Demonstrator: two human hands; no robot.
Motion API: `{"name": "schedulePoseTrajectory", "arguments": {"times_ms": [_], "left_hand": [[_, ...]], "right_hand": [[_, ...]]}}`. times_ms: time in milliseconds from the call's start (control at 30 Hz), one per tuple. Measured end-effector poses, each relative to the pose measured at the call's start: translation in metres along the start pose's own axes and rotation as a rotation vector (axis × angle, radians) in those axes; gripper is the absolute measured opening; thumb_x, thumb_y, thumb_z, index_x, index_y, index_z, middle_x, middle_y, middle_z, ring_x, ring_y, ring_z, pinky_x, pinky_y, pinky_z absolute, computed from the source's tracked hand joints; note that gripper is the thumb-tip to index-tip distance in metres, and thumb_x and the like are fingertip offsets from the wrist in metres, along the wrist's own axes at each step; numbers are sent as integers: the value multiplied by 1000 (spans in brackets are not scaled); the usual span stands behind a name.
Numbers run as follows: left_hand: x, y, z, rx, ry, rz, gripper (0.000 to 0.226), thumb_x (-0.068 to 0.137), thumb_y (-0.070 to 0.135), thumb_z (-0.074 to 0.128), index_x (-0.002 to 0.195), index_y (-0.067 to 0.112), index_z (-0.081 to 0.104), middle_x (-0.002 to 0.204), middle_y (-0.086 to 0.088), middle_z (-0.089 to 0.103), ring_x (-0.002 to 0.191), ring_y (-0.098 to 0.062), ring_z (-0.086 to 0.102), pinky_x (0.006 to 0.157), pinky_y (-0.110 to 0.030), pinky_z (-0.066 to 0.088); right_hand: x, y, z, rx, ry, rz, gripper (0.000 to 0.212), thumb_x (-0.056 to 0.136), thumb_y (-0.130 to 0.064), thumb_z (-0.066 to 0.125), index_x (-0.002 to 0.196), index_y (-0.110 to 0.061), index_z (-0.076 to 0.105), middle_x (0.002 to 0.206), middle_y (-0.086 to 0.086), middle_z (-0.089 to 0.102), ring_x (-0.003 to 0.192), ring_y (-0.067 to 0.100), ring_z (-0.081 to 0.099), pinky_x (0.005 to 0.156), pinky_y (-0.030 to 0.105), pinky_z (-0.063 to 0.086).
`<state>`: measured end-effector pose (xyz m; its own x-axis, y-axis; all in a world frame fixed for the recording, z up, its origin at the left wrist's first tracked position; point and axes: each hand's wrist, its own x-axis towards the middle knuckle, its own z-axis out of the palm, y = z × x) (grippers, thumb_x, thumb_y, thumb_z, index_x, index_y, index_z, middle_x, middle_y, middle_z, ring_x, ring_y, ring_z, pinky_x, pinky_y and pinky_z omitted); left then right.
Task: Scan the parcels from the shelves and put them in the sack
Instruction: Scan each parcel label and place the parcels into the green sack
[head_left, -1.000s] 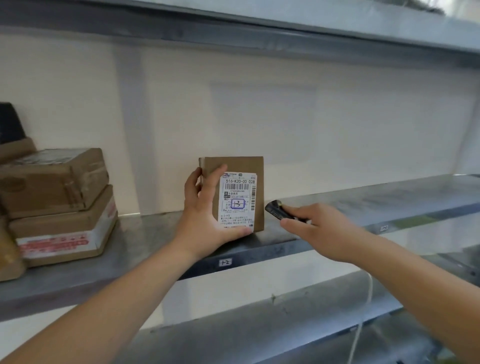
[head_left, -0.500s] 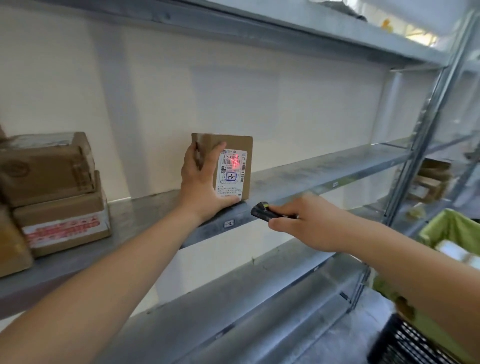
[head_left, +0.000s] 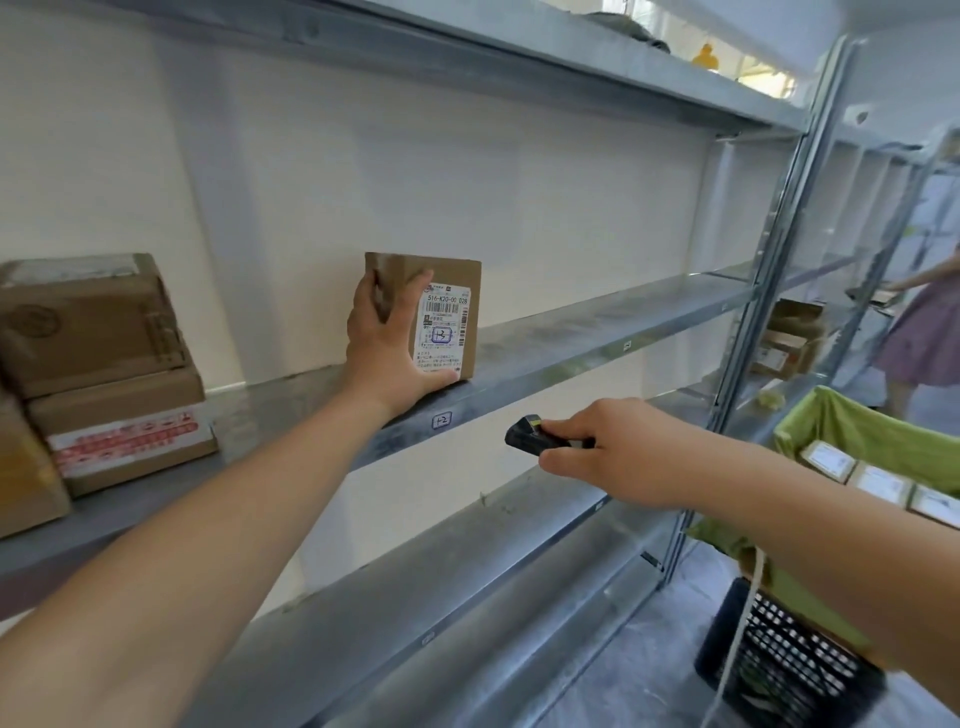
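The red scan light is gone from the box (head_left: 423, 317) — left hand (head_left: 387, 345) still grips it, right hand (head_left: 605, 452) holds the scanner (head_left: 530, 441) lower — so the sack (head_left: 852, 431) comes next.

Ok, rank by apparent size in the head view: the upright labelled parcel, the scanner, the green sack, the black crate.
1. Green sack, partly cropped
2. Black crate and upright labelled parcel: alike, and the crate is partly hidden, so unranked
3. Scanner, smallest
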<state>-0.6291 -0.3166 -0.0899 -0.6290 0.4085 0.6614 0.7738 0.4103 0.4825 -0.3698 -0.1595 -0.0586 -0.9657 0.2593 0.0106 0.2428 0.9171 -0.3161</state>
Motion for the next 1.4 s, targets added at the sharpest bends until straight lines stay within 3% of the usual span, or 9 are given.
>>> {"name": "schedulePoseTrajectory", "arguments": {"times_ms": [67,233,400,533,633,833,1000,1167,1400], "left_hand": [[-1,4,0,-46,-3,-20,130,52,53,100,150,67,16,169,4,-2,155,-34,15,124,-44,23],[-14,26,7,-443,18,-100,137,50,41,105,151,66,17,154,8,23,137,-3,36,110,-20,30],[-26,59,13,-511,-115,-60,137,44,51,103,150,70,18,152,16,30,130,19,32,108,-23,38],[-32,90,37,-532,-266,-47,136,41,49,103,147,73,21,155,12,31,140,-8,42,117,-46,43],[-35,109,72,-578,-377,-56,136,38,45,102,146,73,25,154,8,35,135,-14,52,114,-48,47],[-40,153,174,-623,-554,-38,131,40,39,102,140,78,26,150,4,42,132,-17,56,113,-48,48],[-47,200,277,-656,-686,-32,132,37,42,100,144,73,27,151,5,37,134,-11,50,115,-46,46],[-61,255,384,-761,-846,-80,132,37,38,103,144,69,32,149,-4,48,129,-21,60,109,-51,51],[-59,313,502,-803,-1023,-147,139,40,36,105,151,63,26,150,-2,50,126,-18,63,106,-49,54]], "right_hand": [[-2,3,1,4,6,13,48,96,-63,53,135,-38,64,80,-3,66,59,12,58,46,19,41],[0,20,1,102,99,61,52,98,-58,54,146,-38,56,79,-3,66,54,11,55,43,19,38],[1,54,-1,224,209,153,45,99,-53,56,139,-35,60,76,-4,65,51,10,55,41,19,37],[-3,91,-1,285,262,228,29,101,-49,53,117,-28,67,72,3,64,54,14,54,46,26,39],[-9,123,1,308,258,285,27,101,-48,54,118,-30,65,81,7,70,61,17,60,52,31,45],[-37,202,12,294,254,403,29,98,-41,59,124,-29,66,76,0,69,40,0,53,38,18,36],[-65,294,22,278,241,551,34,92,-43,63,124,-32,65,88,-5,72,56,7,63,47,20,48],[-96,393,30,257,227,693,55,87,-59,69,134,-30,63,118,-1,72,98,18,68,88,38,57],[-112,501,25,300,238,843,56,91,-53,66,141,-28,61,119,0,72,97,19,67,86,38,57]]}}
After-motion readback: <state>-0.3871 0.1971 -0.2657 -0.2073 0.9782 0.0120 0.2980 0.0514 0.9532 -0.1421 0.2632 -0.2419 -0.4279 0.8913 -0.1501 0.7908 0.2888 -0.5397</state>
